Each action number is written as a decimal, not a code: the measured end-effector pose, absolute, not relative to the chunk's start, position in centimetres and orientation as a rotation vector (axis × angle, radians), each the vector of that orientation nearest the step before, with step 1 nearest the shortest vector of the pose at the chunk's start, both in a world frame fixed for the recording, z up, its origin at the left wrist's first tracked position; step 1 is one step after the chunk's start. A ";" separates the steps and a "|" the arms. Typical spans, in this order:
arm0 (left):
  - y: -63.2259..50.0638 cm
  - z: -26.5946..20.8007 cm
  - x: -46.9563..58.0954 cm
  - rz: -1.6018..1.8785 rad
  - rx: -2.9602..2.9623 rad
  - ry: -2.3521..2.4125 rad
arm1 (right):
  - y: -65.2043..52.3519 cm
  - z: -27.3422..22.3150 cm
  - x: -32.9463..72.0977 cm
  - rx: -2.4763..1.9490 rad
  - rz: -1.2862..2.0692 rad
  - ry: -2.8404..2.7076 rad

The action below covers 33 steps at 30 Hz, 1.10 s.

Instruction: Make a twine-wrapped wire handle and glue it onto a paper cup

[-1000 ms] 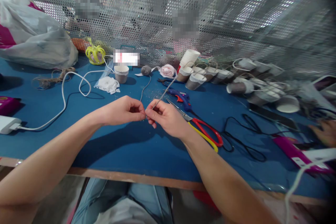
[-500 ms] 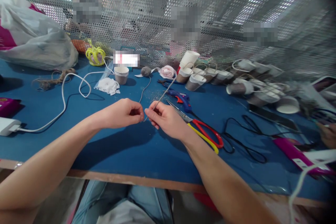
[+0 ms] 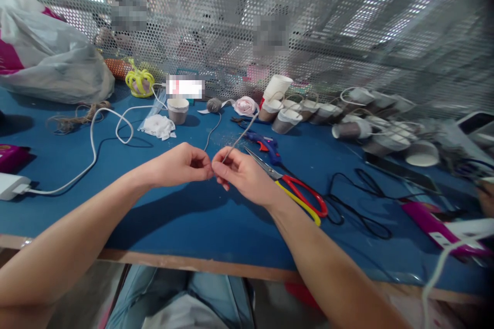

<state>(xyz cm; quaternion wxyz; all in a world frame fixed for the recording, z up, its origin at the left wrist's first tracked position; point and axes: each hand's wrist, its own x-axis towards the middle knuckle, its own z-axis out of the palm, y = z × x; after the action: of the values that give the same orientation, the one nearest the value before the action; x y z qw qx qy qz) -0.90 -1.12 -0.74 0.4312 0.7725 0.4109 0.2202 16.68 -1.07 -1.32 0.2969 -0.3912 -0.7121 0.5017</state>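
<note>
Left hand rejoining right hand at grey cord

Closing the small gap of half a second ago, the two are touching above the blue table. The right is pinching the cord, which is slanting up left of the glue gun. The left's finger and thumb are pressing together (whether on cord, I cannot tell). Scissors are lying just beside the right.
</note>
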 end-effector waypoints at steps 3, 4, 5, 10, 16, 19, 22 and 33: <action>-1.0 -0.8 -1.1 0.557 1.855 0.985 | -1.0 -1.0 16.8 -0.982 1.414 -1.873; -1.0 -0.9 -1.1 0.553 1.847 0.976 | -1.0 -0.9 16.8 -0.983 1.431 -1.870; -1.0 -0.9 -1.2 0.551 1.846 0.966 | -1.0 -0.9 16.8 -0.987 1.441 -1.867; -1.0 -0.6 -1.3 0.527 1.910 0.956 | -0.9 -1.1 16.9 -1.018 1.379 -1.887; -1.0 -0.3 -1.4 0.507 1.976 0.989 | -0.8 -1.3 17.0 -1.071 1.289 -1.946; -1.1 -0.3 -1.3 0.505 1.988 0.994 | -0.9 -1.4 16.9 -1.093 1.255 -1.965; -1.2 -0.3 -1.3 0.512 1.987 0.993 | -1.0 -1.4 16.8 -1.114 1.220 -1.985; -1.1 -0.9 -1.0 0.545 1.966 1.019 | -1.3 -1.5 16.4 -1.110 1.169 -1.960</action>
<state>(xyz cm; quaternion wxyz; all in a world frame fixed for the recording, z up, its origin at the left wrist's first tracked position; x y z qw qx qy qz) -0.96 -1.14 -0.86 0.4174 0.7835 0.4059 0.2170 16.35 -1.29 -1.52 0.2972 -0.4177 -0.7374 0.4399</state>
